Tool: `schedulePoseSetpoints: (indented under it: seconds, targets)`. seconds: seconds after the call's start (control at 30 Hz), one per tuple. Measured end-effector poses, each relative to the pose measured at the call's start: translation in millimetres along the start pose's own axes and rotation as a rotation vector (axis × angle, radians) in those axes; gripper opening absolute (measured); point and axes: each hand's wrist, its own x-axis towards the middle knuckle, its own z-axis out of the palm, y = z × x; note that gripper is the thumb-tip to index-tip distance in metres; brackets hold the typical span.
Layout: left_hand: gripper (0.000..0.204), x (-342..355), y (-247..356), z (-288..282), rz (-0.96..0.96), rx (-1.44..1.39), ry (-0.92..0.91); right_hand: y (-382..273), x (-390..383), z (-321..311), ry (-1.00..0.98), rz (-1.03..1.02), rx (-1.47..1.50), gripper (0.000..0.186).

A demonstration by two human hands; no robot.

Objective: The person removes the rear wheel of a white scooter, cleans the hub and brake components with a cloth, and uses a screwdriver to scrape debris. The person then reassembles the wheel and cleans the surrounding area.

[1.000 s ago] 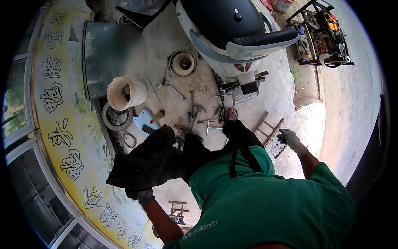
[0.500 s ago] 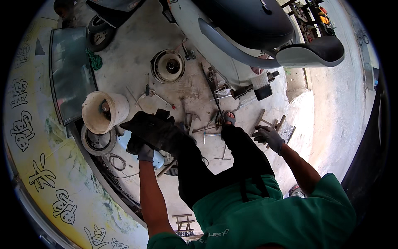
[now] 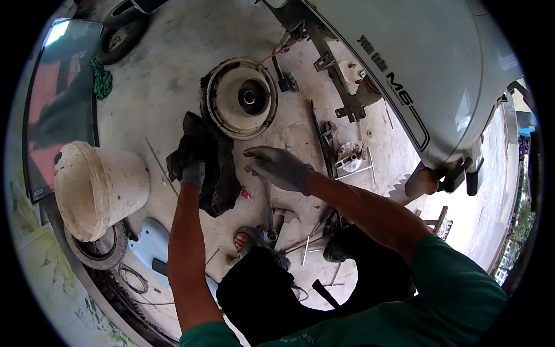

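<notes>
The left hand (image 3: pixel 193 173), gloved in grey, has its grip closed on a bunched black cloth (image 3: pixel 219 179), its fingers mostly hidden in the folds. The right hand (image 3: pixel 277 168), also gloved, has its grip loosely open with nothing in it; the fingers stretch toward the cloth, just beside it and apart from it. The cloth hangs in front of the lower left edge of a pale round wheel (image 3: pixel 247 99) with a raised hub, lying on the concrete floor (image 3: pixel 156 110); whether cloth and wheel touch I cannot tell. Below the cloth lies a red-tipped tool (image 3: pixel 247 195), and near the sandalled foot (image 3: pixel 243 240) a hammer (image 3: pixel 283 217) among other hand tools. To the left are a whitish bucket (image 3: pixel 124 179), a tyre (image 3: pixel 118 248) partly behind it and a light blue panel (image 3: pixel 150 243). Farther off on that side, a dark glass pane (image 3: pixel 66 110) stands near a green bundle (image 3: pixel 102 80). A pale grey vehicle body (image 3: pixel 439 63) fills the upper right.
</notes>
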Motion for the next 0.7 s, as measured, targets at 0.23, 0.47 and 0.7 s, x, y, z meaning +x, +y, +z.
schedulePoseSetpoints:
  seconds: [0.23, 0.47, 0.7]
  targets:
    - [0.029, 63.7, -16.5, 17.3, 0.357, -0.103, 0.282, 7.8, 72.6, -13.6, 0.183, -0.022, -0.289, 0.05]
    - [0.048, 64.8, 55.8, 76.6, 0.362, -0.129, 0.428, 15.5, 83.4, -25.8, 0.348, -0.152, -0.465, 0.053]
    - [0.058, 3.6, 149.4, 134.3, 0.342, -0.486, 0.355, 35.6, 46.5, -8.1, 0.478, -0.233, -0.968, 0.061]
